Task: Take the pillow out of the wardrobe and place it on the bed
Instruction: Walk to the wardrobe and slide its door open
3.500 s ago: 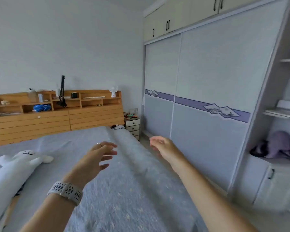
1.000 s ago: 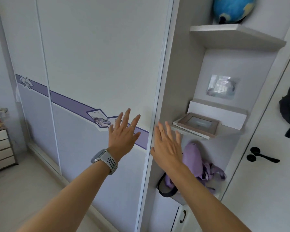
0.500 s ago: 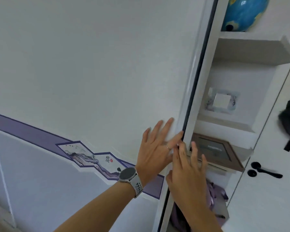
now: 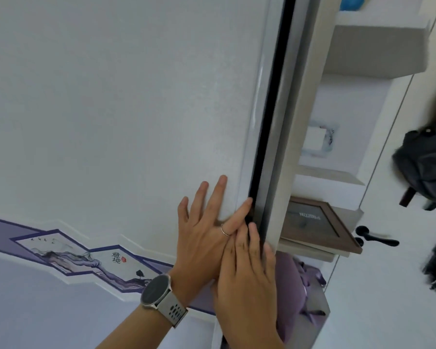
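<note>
The white sliding wardrobe door (image 4: 126,109) with a purple painted band fills the left of the view. A narrow dark gap (image 4: 269,122) shows between its right edge and the wardrobe's side panel. My left hand (image 4: 207,238), with a watch and a ring, lies flat on the door, fingers spread, index finger at the door's edge. My right hand (image 4: 247,270) overlaps it just below, fingertips hooked into the gap at the door's edge. The pillow and the bed are out of view; the wardrobe's inside is hidden.
Open shelves (image 4: 378,49) stand right of the door, with a brown picture frame (image 4: 315,220) and a purple bag (image 4: 295,285) below it. Further right is a white room door with a black handle (image 4: 375,238) and a black bag (image 4: 423,167) hanging on it.
I have turned from the bed to the wardrobe and come close. Both hands went from raised in the air to pressing on the door's right edge; the dark gap looks slightly wider.
</note>
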